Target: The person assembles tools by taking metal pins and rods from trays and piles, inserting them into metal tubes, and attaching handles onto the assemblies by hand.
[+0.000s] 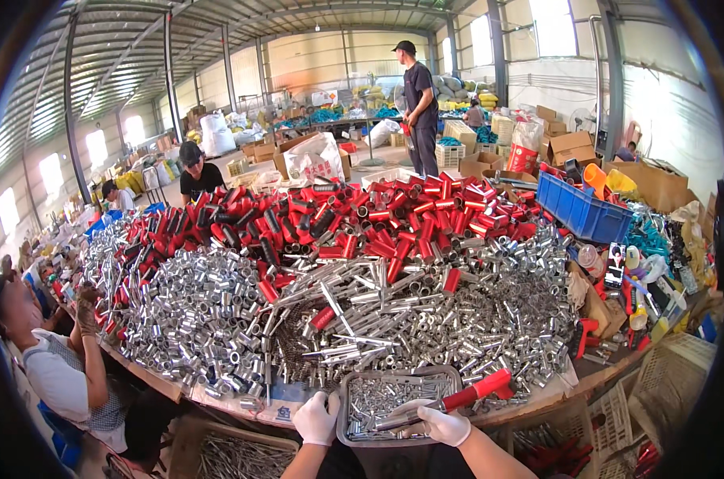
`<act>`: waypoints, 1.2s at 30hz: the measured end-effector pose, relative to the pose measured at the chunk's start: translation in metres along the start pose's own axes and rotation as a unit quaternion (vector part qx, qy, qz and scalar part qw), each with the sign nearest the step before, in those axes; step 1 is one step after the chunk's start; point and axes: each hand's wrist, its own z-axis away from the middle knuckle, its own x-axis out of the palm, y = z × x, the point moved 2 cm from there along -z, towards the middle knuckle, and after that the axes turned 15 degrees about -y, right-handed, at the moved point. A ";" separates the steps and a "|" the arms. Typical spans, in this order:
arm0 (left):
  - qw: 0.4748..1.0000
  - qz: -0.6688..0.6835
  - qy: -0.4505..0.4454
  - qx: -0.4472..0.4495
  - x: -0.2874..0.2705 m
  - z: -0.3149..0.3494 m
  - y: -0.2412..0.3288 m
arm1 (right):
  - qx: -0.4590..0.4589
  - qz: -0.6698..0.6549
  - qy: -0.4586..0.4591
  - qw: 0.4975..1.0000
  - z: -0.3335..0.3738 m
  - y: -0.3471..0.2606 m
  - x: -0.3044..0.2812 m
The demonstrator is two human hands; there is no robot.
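A dark grey tray (378, 441) of small metal parts sits at the table's front edge before me. My right hand (447, 425), in a white glove, is closed round a red tubular tool (475, 391) with a metal front end, held slantwise over the tray. Beside the tray's left rim is my left hand (316, 418), also white-gloved, its fingers curled in; whether they hold anything small is hidden. Just beyond the tray lie heaped metal rods and springs (378, 303), with short metal sleeves (194, 307) to the left and red tool bodies (402, 219) behind.
A blue crate (581, 207) and a phone (615, 266) stand at the table's right. Below the edge are a crate of rods (242, 455) and a basket of red parts (549, 447). A co-worker (67, 367) sits at left, another (201, 173) behind the heap; someone (420, 104) stands beyond.
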 end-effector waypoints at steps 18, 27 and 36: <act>1.000 0.014 0.011 -0.002 0.002 -0.001 0.001 | 0.030 -0.016 0.007 0.999 0.000 0.000 -0.005; 0.997 0.074 0.021 -0.029 -0.002 0.007 -0.002 | -0.004 -0.020 0.022 1.000 0.003 0.001 0.003; 0.943 0.297 -0.106 0.105 -0.054 0.020 0.042 | -0.002 0.158 0.123 0.980 0.000 -0.013 -0.004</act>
